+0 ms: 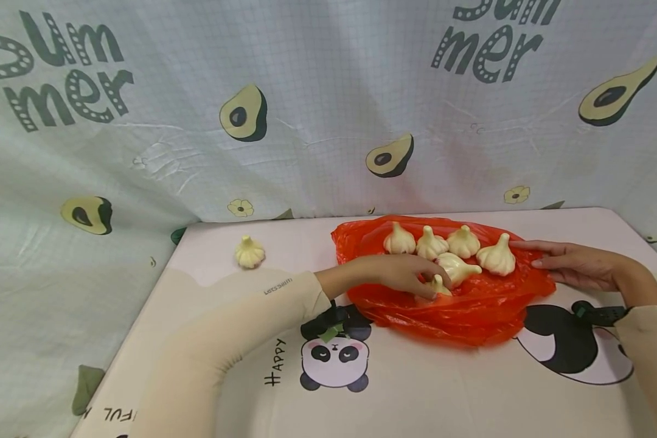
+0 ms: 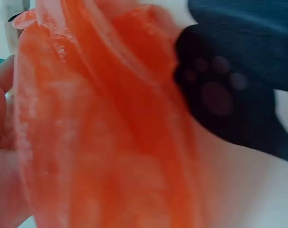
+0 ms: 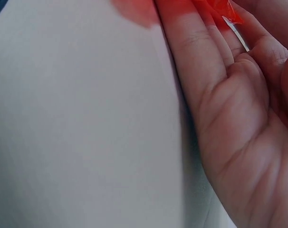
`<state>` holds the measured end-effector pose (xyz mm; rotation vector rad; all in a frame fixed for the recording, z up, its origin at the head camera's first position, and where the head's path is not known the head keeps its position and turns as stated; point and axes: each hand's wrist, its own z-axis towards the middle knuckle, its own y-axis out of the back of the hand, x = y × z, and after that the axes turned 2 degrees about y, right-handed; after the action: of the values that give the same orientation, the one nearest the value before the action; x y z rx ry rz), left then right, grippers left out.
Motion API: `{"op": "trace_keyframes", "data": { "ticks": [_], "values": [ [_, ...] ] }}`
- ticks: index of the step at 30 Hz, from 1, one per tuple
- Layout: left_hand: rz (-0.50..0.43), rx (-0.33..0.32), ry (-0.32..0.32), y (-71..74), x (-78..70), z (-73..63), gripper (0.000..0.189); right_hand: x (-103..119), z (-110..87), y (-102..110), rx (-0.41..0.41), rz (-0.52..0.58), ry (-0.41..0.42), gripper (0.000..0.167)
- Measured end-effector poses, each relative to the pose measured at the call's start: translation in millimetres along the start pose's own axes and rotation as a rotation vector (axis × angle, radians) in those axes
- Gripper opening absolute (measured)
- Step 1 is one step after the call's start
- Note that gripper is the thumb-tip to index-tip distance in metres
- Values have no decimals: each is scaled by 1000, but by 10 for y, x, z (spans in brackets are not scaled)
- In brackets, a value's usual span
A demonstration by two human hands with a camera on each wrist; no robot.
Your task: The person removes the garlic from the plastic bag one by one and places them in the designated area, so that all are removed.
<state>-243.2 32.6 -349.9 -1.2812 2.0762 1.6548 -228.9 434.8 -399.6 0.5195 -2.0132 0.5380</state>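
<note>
A red plastic bag (image 1: 471,325) lies spread on the table with its mouth turned up, several whole garlic bulbs (image 1: 496,258) inside it. Reaching in from the left, my left hand (image 1: 402,275) has its fingers around a garlic bulb (image 1: 440,286) near the bag's front side. Only the top of that bulb shows. My right hand (image 1: 586,267) holds the bag's right edge, thumb on the inner side and fingers partly hidden by the plastic. In the left wrist view the bag (image 2: 101,133) covers most of the hand. The right wrist view shows the palm (image 3: 244,123) below a bit of red plastic.
One more garlic bulb (image 1: 249,252) sits alone on the table's back left. The light table cover (image 1: 416,389) carries a printed panda (image 1: 335,362) and other drawings. A hanging cloth (image 1: 317,91) printed with avocados closes off the back and the left side.
</note>
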Motion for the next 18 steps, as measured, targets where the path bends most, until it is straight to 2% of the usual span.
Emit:
{"op": "trace_keyframes", "data": {
  "ticks": [4,8,14,18],
  "values": [
    [-9,51,14,38,-51,100,25,-18,-3,9,-27,-30,-4,54],
    [-19,67,12,71,-91,158,22,-15,-14,25,-39,-34,-14,54],
    [-5,49,26,60,-107,146,15,-1,2,13,-42,-8,-8,53],
    [4,48,15,36,-99,112,21,-7,7,-10,-40,-19,-9,53]
  ]
}}
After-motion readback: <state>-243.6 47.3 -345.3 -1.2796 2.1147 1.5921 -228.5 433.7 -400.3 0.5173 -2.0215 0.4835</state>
